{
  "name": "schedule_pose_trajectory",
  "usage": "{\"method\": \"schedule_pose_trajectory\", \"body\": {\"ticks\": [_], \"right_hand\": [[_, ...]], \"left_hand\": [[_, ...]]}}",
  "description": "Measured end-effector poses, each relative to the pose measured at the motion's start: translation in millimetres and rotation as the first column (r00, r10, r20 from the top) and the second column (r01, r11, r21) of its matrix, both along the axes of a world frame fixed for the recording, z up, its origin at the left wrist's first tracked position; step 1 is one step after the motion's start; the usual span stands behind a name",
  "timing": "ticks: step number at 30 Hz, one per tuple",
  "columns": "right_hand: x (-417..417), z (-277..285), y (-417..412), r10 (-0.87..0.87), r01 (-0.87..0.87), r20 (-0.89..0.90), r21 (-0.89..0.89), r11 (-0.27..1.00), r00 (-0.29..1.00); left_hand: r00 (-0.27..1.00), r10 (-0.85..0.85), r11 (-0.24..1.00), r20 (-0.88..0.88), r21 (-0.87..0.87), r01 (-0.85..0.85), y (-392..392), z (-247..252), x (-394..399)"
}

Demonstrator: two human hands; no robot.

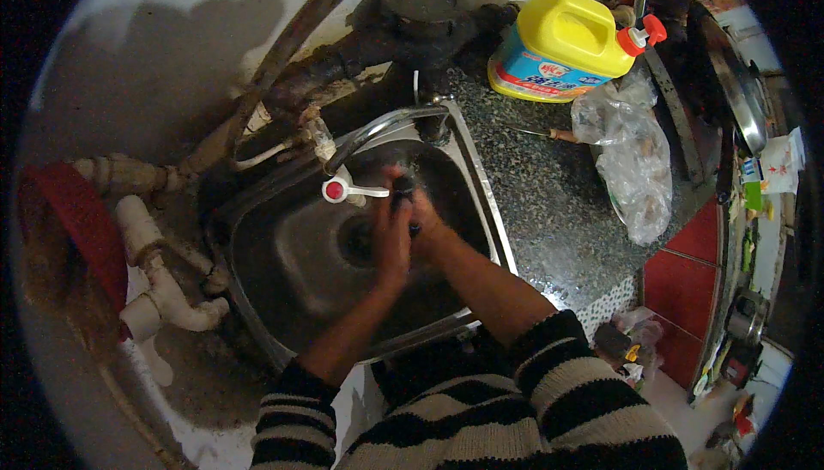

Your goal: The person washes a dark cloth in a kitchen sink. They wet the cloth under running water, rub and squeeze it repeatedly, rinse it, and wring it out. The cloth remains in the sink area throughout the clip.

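Note:
Both of my hands are inside a stainless steel sink (302,238), close together below the tap. Between them is a small dark object (403,188), too blurred and covered to name. My right hand (423,216) is closed around it from the right. Pressed along its left side is my left hand (391,232), with the fingers stretched upward. A white tap lever with a red cap (334,190) sits just left of my fingers. The curved metal spout (386,117) arches over the back of the sink. Left of my hands, the dark drain (357,241) shows in the basin.
On the speckled stone counter (528,193) stand a yellow detergent jug (566,38) with a red pump, a knife (560,135) and a clear plastic bag (634,174). White plastic pipes (161,290) run left of the sink. A pan (740,96) is at far right.

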State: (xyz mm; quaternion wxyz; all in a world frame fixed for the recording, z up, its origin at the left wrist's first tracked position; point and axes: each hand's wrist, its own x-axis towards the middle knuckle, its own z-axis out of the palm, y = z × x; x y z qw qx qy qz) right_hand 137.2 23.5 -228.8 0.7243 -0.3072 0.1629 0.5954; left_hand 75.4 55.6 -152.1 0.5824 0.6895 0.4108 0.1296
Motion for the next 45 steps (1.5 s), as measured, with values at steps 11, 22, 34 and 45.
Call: {"method": "schedule_pose_trajectory", "body": {"ticks": [11,22,34,45], "right_hand": [[-9,34,0,-0.017,0.009,-0.157,-0.053,0.999,0.987],[-23,-17,19,0.108,0.092,0.425,-0.423,0.902,0.899],[-25,19,21,0.503,-0.135,0.724,-0.505,0.853,0.472],[-24,179,-30,0.129,0.218,0.988,-0.109,0.97,-0.082]], "left_hand": [[0.99,-0.128,0.968,-0.058,0.212,0.137,23,-56,-41],[0.966,0.256,0.845,-0.032,-0.477,-0.24,29,-37,-4],[0.901,0.389,0.41,0.189,-0.912,0.015,77,-103,-35],[0.856,0.03,0.693,0.515,-0.628,0.353,60,-64,-20]]}}
